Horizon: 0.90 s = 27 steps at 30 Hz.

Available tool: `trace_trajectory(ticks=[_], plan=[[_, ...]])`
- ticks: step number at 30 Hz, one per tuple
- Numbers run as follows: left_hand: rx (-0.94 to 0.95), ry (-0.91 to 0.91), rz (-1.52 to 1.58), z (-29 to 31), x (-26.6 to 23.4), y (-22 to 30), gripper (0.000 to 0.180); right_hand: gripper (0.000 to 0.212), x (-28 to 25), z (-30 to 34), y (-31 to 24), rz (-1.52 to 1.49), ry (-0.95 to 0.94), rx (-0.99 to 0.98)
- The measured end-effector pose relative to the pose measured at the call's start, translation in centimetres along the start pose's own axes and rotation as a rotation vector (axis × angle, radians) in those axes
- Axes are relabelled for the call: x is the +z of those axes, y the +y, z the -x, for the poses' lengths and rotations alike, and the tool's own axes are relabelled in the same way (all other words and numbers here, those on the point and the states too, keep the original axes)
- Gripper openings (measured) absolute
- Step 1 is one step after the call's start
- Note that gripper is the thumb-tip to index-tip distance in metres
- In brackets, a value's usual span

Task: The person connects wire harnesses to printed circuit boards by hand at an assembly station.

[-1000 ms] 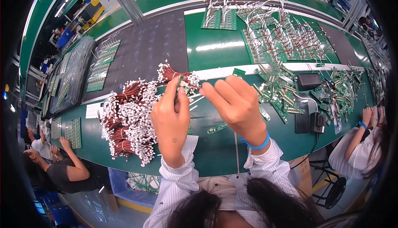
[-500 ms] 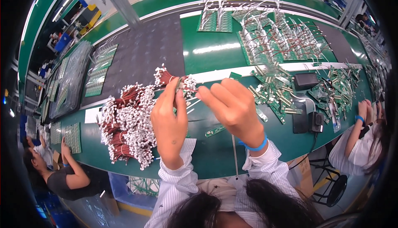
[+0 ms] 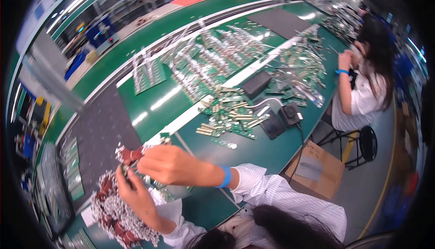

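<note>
My left hand (image 3: 139, 200) is closed, thumb against fingers, on a small green circuit board (image 3: 127, 176) that shows only as a narrow dark edge. Just beside it is my right hand (image 3: 165, 164), fingers curled in a pinch; whatever its tips grip is hidden. Behind both hands sits a bundle of dark red wires with white connectors (image 3: 130, 154). More of these wire bundles (image 3: 118, 210) are heaped left of and below my left hand.
Loose small circuit boards (image 3: 231, 113) lie in a pile to the right, near a black box (image 3: 257, 84) and a corded black device (image 3: 290, 112). Wired board panels (image 3: 204, 63) cover the far bench. A co-worker (image 3: 362, 77) sits at right; a cardboard box (image 3: 317, 169) stands below the table edge.
The view has swung to the right, so the bench and both hands appear farther left and tilted. My right hand has come across, close over the left. The left hand keeps its pinch.
</note>
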State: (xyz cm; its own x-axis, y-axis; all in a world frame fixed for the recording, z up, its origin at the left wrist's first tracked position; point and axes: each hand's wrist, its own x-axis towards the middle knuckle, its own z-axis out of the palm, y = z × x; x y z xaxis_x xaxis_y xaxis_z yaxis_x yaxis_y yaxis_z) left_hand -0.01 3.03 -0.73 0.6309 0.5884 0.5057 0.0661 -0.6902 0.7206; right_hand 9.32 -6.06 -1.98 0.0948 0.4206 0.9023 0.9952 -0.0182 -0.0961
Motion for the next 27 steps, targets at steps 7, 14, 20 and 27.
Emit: trace_trajectory(ticks=[7, 14, 20, 27], plan=[[0.017, 0.083, -0.112, -0.1, 0.5, -0.5, 0.025, 0.011, 0.3, 0.2, -0.2, 0.031, 0.088, -0.030], [0.047, 0.076, -0.124, -0.1, 0.2, -0.6, 0.028, 0.011, 0.0, 0.4, -0.5, 0.011, 0.165, -0.027], [0.153, 0.030, -0.110, 0.2, 0.0, -1.7, 0.031, 0.011, -1.0, 1.3, -1.3, -0.023, 0.093, 0.098], [0.156, -0.207, 0.280, 0.7, 0.9, 0.5, 0.037, 0.014, -8.8, 5.0, 0.8, 0.308, -0.148, 0.323]])
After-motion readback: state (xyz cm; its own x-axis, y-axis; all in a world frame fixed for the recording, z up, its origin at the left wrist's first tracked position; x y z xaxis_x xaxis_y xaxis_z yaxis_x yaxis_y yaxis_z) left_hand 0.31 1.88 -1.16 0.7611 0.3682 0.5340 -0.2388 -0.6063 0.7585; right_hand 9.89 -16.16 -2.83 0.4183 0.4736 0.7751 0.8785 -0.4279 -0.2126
